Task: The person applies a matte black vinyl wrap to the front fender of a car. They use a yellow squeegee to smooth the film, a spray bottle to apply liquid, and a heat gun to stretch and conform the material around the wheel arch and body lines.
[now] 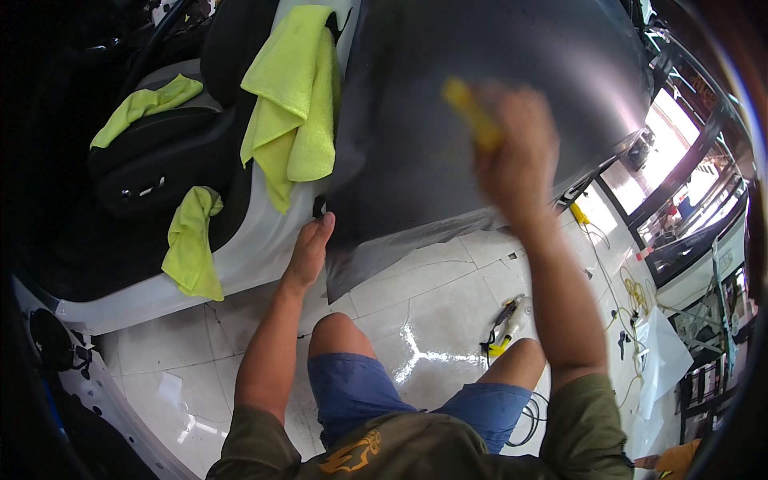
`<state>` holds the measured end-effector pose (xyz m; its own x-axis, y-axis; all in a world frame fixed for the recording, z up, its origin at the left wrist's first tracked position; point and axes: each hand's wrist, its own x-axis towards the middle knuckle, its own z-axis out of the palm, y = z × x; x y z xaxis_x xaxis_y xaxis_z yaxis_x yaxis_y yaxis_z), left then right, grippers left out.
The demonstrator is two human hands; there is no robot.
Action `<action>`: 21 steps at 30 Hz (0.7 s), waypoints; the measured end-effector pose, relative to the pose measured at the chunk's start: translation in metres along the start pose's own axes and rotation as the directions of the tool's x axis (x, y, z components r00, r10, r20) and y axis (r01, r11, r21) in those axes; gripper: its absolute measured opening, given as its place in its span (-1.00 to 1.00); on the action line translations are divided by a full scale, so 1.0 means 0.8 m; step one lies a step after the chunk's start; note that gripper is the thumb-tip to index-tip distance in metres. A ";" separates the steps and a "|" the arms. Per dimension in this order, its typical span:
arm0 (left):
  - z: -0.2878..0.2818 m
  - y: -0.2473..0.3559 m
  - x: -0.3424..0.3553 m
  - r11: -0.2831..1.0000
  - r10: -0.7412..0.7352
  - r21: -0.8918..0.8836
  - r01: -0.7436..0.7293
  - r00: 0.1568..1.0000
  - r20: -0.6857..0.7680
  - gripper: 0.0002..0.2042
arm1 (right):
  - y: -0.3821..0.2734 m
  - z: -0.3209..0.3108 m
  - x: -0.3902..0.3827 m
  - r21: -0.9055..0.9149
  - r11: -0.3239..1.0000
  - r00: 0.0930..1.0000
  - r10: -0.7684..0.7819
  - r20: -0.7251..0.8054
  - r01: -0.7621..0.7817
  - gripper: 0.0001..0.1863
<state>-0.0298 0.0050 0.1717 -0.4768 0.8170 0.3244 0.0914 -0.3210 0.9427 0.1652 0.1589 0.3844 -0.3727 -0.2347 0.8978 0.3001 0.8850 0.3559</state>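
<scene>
Our right hand [518, 152] is clenched around a yellow squeegee [472, 114], blurred, in front of the dark film [384, 152] on the car's side; we cannot tell whether its blade touches the surface. Our left hand [309, 252] is at the film's left edge, thumb up and fingers curled; we cannot tell whether it is pinching the edge. The film's loose lower margin hangs translucent above the white floor tiles [384, 292].

Left of our left hand, a lime-green microfibre cloth [292, 104] drapes down the white door pillar [344, 32]. We see 2 more: a crumpled cloth [194, 240] hangs over the white sill [112, 310], and another cloth [148, 108] lies across the black car seat [152, 160].

Below our right forearm, a white-and-yellow power tool [518, 318] lies on the tiles near our right knee. Farther right we see a loose yellow cable [636, 298] and a pale sheet [662, 360], with bright windows [660, 132] beyond.
</scene>
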 end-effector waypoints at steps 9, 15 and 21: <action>-0.008 -0.039 0.010 0.992 -0.048 -0.114 0.057 0.996 0.080 -0.49 | -0.118 0.113 -0.160 -0.109 0.992 0.986 0.078 0.145 -0.062 -0.59; 0.001 -0.019 0.000 0.986 -0.119 -0.120 0.113 0.992 -0.041 -0.57 | -0.082 0.048 -0.131 0.107 0.978 0.943 0.141 0.302 -0.180 -0.62; -0.007 -0.042 0.011 0.988 -0.096 -0.124 0.092 0.995 -0.034 -0.52 | 0.022 0.042 -0.004 -0.032 0.980 0.980 0.197 -0.022 -0.197 -0.56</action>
<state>-0.0422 0.0203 0.1427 -0.5126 0.8275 0.2292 -0.0621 -0.3019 0.9513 0.1424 0.1885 0.3788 -0.2869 -0.0647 0.9558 0.3960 0.9005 0.1798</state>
